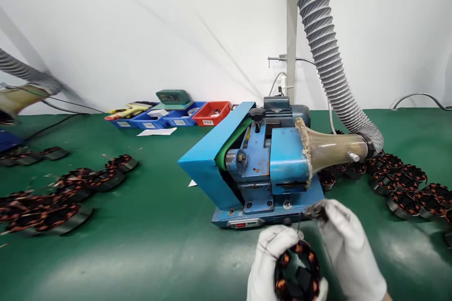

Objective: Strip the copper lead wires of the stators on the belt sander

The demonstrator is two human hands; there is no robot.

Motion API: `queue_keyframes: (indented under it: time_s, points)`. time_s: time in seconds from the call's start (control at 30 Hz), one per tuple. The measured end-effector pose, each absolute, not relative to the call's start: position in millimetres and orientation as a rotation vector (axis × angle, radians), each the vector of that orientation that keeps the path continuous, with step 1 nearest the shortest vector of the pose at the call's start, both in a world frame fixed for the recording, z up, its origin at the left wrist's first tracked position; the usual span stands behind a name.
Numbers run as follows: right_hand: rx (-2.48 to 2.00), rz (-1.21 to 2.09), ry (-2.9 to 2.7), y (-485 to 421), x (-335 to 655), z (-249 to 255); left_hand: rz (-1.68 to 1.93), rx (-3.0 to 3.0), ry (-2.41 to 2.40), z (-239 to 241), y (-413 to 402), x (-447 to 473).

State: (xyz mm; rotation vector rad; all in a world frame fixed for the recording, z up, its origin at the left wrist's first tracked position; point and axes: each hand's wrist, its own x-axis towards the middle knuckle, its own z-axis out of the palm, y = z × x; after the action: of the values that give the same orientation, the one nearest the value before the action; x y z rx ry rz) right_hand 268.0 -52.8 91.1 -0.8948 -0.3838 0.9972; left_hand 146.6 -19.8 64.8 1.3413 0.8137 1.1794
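A motor stator (pixel 314 256), a dark ring with copper windings, is in my left hand (pixel 268 258), tilted with its open face toward me. The hand wears a white glove, and its fingers wrap round the ring's left side. Thin dark wire leads (pixel 299 225) stick up from the stator's top edge. My right hand (pixel 342 240), also gloved, is just above and right of the ring. Its blackened fingertips are drawn together near the lead ends. Motion blur hides what they hold, if anything. Both hands are in front of a blue belt grinding machine (pixel 289 155).
Stators (pixel 406 204) stand in a group at the right, and more stators (pixel 67 216) with loose leads at the left. A grey hose (pixel 328 51) joins the machine's funnel (pixel 335 148). Behind are blue bins (pixel 180 117), a red bin (pixel 212 114) and a digital clock (pixel 173 97).
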Motion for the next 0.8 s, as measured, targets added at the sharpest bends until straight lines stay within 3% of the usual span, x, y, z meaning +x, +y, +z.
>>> queue_keyframes:
  time_s: [0.23,0.43,0.8]
  points:
    - [-1.475,0.78,-0.683,-33,248,65,0.886,0.477,0.946,92,11,182]
    - [-1.513,0.647,-0.719,-15,255,79,1.052,0.762,0.853,87,22,190]
    - [-1.501,0.675,-0.655,-37,250,70,0.887,0.643,0.872,91,12,185]
